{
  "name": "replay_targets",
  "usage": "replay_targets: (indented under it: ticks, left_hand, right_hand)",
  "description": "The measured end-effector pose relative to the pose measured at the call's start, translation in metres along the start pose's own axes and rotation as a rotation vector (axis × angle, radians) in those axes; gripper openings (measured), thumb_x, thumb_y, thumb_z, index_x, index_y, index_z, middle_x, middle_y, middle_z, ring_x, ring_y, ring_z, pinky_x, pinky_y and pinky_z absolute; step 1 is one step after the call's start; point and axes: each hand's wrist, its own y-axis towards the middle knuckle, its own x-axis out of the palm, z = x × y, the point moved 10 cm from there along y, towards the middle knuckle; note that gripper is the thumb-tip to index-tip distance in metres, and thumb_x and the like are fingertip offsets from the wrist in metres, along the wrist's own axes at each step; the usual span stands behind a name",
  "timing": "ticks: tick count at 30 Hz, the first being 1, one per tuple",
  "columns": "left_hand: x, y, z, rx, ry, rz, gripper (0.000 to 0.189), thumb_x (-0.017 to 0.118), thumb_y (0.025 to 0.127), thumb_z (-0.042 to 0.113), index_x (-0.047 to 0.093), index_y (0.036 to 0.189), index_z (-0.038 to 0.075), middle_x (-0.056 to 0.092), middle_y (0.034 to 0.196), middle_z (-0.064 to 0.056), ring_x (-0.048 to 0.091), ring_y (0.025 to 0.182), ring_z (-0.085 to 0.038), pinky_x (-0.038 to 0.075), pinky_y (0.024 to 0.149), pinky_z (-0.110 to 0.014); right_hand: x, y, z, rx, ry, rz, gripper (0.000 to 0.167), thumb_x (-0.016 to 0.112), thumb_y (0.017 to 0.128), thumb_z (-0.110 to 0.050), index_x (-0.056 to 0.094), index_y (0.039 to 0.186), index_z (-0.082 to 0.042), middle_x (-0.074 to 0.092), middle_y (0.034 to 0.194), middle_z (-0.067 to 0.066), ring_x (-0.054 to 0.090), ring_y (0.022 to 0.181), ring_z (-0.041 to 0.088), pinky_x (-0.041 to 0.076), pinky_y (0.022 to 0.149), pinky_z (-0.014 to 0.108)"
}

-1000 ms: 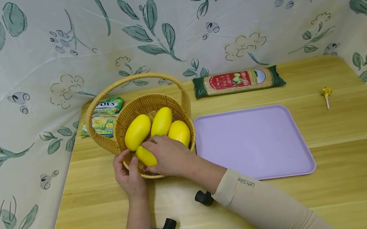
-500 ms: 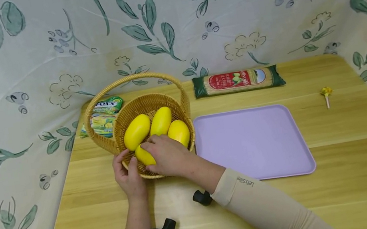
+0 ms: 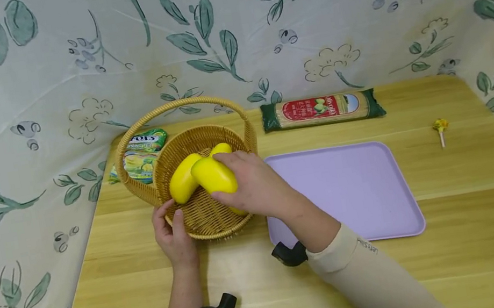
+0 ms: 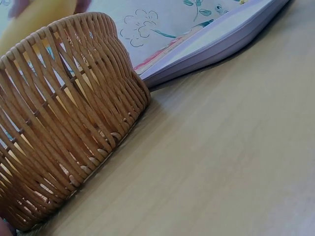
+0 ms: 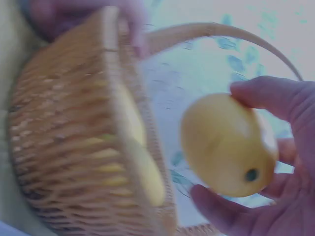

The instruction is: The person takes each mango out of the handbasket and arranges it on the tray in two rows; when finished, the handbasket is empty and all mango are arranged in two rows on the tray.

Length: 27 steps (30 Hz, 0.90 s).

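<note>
In the head view, my right hand [image 3: 257, 185] holds a yellow mango [image 3: 213, 176] raised over the wicker basket [image 3: 216, 234]. The right wrist view shows this mango [image 5: 221, 142] pinched between thumb and fingers, its dark stem spot visible. Inside the basket lie more mangoes: one mango [image 3: 182, 180] at the left is mostly visible, and others are partly covered by the held mango and right hand. My left hand [image 3: 177, 242] grips the basket's near-left rim. The left wrist view looks along the woven side [image 4: 74, 93] of the basket, resting on the table.
A lilac tray [image 3: 346, 192] lies right of the basket. Behind it is a long pasta packet [image 3: 323, 110]. Green-and-yellow snack bags [image 3: 141, 163] sit behind the basket's left side. A lollipop [image 3: 440, 126] lies at the far right. The tall basket handle [image 3: 189, 101] arches over the basket's back.
My right hand has lifted the near mango off the basket floor and moved up and to the right with it. The left hand stays on the rim.
</note>
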Motion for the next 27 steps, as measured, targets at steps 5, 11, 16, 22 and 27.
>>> replay_targets:
  ticks: [5, 11, 16, 22, 27]
  left_hand:
    - [0.001, 0.0, 0.0, 0.006, 0.007, -0.004, 0.026, 0.054, 0.095, -0.003, 0.055, 0.117, -0.017, 0.06, 0.124, -0.005, 0.035, 0.146, -0.019, 0.019, 0.122, -0.03]
    - [0.003, 0.0, 0.002, 0.009, 0.006, -0.021, 0.024, 0.055, 0.095, -0.002, 0.058, 0.116, -0.012, 0.06, 0.124, 0.0, 0.034, 0.147, -0.022, 0.019, 0.122, -0.032]
    - [0.003, -0.001, 0.002, 0.007, 0.016, -0.017, 0.025, 0.054, 0.094, -0.003, 0.056, 0.117, -0.014, 0.059, 0.127, -0.004, 0.035, 0.145, -0.021, 0.02, 0.121, -0.03]
    - [0.002, -0.001, 0.001, 0.014, 0.005, -0.022, 0.028, 0.053, 0.094, -0.003, 0.053, 0.118, -0.018, 0.058, 0.126, -0.005, 0.036, 0.144, -0.019, 0.021, 0.12, -0.028]
    - [0.003, 0.0, 0.003, 0.022, 0.013, -0.03, 0.028, 0.053, 0.094, -0.002, 0.054, 0.118, -0.016, 0.059, 0.123, 0.001, 0.038, 0.142, -0.02, 0.022, 0.119, -0.026]
  right_hand:
    - [-0.019, -0.014, 0.02, 0.06, 0.192, -0.033, 0.077, 0.08, 0.086, -0.039, 0.046, 0.152, -0.019, 0.053, 0.149, 0.002, 0.057, 0.116, 0.023, 0.053, 0.097, 0.043]
    - [-0.027, -0.033, 0.033, 0.053, 0.318, -0.074, 0.065, 0.081, 0.085, -0.04, 0.056, 0.143, -0.025, 0.06, 0.134, -0.002, 0.059, 0.103, 0.022, 0.052, 0.085, 0.039]
    - [-0.029, -0.044, 0.036, -0.003, 0.369, -0.109, 0.055, 0.083, 0.083, -0.035, 0.064, 0.133, -0.024, 0.061, 0.124, 0.001, 0.057, 0.105, 0.022, 0.053, 0.084, 0.036]
    - [-0.032, -0.053, 0.053, 0.033, 0.387, -0.189, 0.046, 0.083, 0.08, -0.032, 0.062, 0.12, -0.026, 0.063, 0.116, 0.0, 0.059, 0.1, 0.023, 0.054, 0.083, 0.038]
    - [-0.039, -0.062, 0.08, 0.111, 0.3, -0.242, 0.047, 0.083, 0.081, -0.034, 0.063, 0.123, -0.029, 0.061, 0.124, 0.001, 0.058, 0.102, 0.023, 0.052, 0.084, 0.037]
